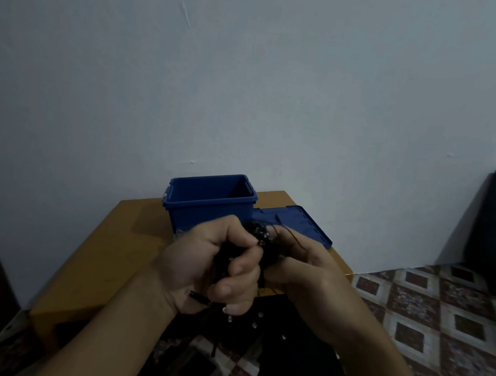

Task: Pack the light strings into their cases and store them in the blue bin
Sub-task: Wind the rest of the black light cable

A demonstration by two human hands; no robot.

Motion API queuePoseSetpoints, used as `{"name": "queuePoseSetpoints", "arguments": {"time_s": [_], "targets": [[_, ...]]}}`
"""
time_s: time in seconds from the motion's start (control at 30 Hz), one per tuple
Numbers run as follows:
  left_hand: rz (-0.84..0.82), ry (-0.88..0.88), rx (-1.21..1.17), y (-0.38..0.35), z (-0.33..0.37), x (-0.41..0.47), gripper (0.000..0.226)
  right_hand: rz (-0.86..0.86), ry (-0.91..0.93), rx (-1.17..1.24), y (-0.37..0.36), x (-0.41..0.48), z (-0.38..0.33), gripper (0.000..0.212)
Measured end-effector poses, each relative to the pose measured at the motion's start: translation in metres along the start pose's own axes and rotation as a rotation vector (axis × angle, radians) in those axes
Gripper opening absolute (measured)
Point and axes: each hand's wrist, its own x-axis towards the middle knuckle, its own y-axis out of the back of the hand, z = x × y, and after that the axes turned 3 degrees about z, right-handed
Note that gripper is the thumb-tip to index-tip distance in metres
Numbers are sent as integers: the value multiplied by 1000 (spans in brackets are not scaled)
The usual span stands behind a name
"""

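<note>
Head view, both hands at lower centre of the frame. The left hand is closed in a fist around a bunched black string, fingers wrapped tight over the middle of the bundle. A short black end-piece pokes out under the heel of the palm. The right hand, touching the bundle from the right, has its fingers curled onto the upper part, where thin loops of wire stand free. How firmly it pinches cannot be told in the dim light. A loose tail of the string with small pale bulbs hangs below the hands, toward the bottom of the frame.

Behind the hands, at centre, the bin stands open on a wooden table. Nothing can be made out inside it. Its lid lies flat just right of it. No case can be made out anywhere in the frame.

Step in hand, by judgement: gathering the string into a compact coil, ahead of casing it. The bin step is not yet begun.

The next move calls for taking up the hanging tail into the bundle without snagging the free loops. One hand should keep the coil closed while the other is freed to fetch a case.
</note>
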Motion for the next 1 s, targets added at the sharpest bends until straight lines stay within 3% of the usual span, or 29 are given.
{"name": "queuePoseSetpoints", "arguments": {"time_s": [0.27,0.63,0.83,1.0], "targets": [[23,-36,-17,10,7,2,33,-11,-65,25,0,2,0,35],[245,-14,113,2,14,7,33,113,19,-38,-11,4,6,21],[311,-24,155,2,13,8,40,142,52,-83,-16,3,6,26],[179,-44,104,7,10,6,33,131,8,-62,-14,3,5,32]]}}
